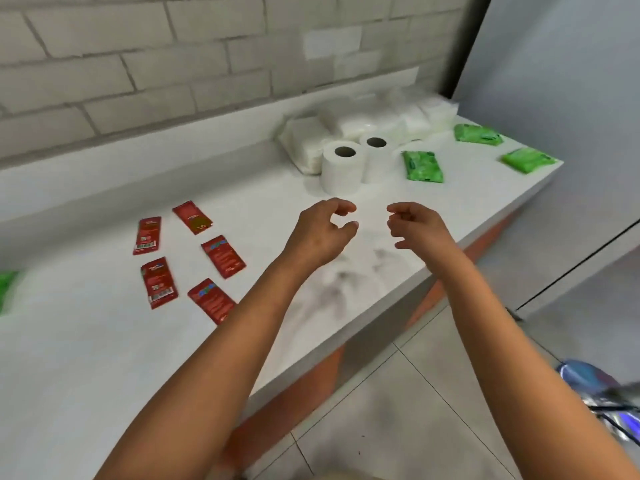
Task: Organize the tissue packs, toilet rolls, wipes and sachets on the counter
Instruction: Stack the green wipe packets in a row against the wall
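- Your left hand (320,233) hovers over the counter (86,341) near centre, fingers loosely curled, holding nothing.
- Your right hand (417,226) hovers just beside it at 3 o'clock, fingers loosely curled too, nothing in it.
- Two toilet rolls (343,168) stand upright at 12 o'clock of your hands, touching each other, holes up.
- White tissue packs (374,123) are heaped behind the rolls against the brick wall (138,64), at 12 to 1 o'clock.
- Three green wipes packs (422,167) lie flat at 1 to 2 o'clock, apart from each other; the far two sit near the counter's right end.
- Another green pack (7,289) shows at the frame's left edge, 9 o'clock, cut off.
- Six red sachets (223,257) lie flat at 9 o'clock of your left hand, roughly two columns; your left forearm partly covers the nearest one.
- Tiled floor (398,410) sits at 5 o'clock.
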The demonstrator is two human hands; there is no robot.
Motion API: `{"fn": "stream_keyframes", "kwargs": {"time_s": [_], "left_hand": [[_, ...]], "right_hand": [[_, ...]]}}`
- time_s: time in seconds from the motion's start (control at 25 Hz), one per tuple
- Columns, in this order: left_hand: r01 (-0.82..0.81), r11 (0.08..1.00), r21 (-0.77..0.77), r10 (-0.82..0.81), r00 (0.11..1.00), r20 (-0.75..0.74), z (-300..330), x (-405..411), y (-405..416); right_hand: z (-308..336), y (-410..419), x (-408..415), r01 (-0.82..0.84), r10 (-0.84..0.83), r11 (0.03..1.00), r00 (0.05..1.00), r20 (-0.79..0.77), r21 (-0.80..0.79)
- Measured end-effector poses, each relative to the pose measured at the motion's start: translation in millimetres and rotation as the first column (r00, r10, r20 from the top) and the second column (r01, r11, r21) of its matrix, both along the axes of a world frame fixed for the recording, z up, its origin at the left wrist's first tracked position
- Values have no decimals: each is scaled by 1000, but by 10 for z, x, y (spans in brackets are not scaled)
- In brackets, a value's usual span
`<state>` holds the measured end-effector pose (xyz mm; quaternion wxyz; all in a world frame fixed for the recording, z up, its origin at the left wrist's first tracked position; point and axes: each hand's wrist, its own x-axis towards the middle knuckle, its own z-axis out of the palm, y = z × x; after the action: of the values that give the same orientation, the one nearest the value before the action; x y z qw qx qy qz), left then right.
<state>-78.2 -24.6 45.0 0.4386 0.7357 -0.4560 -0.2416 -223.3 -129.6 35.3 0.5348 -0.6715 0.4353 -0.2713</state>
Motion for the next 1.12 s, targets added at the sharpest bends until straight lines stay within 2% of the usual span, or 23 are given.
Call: {"fn": "stream_keyframes", "kwargs": {"time_s": [0.16, 0.4, 0.64, 0.84, 1.0, 1.12], "left_hand": [[110, 994, 18, -110, 994, 5, -53, -677, -431], [157, 987, 34, -157, 988, 9, -108, -1035, -919], [113, 993, 32, -114, 993, 14, -193, -940, -1649], [144, 985, 93, -153, 982, 107, -310, -774, -2411], [119, 985, 128, -131, 988, 86, -370, -597, -2908], [103, 978, 182, -117, 991, 66, -490, -539, -3153]], "right_hand": [[-85, -406, -851, 123, -123, 992, 992, 6, 7], [-271, -746, -1370, 196, -197, 980, 980, 9, 33], [-334, -1235, -1382, 206, -207, 977, 978, 3, 44], [-258, -1921, -1144, 238, -236, 970, 971, -45, 44], [-221, -2370, -905, 214, -212, 977, 972, -99, 2], [-302, -2667, -823, 156, -150, 987, 979, -139, 33]]}}
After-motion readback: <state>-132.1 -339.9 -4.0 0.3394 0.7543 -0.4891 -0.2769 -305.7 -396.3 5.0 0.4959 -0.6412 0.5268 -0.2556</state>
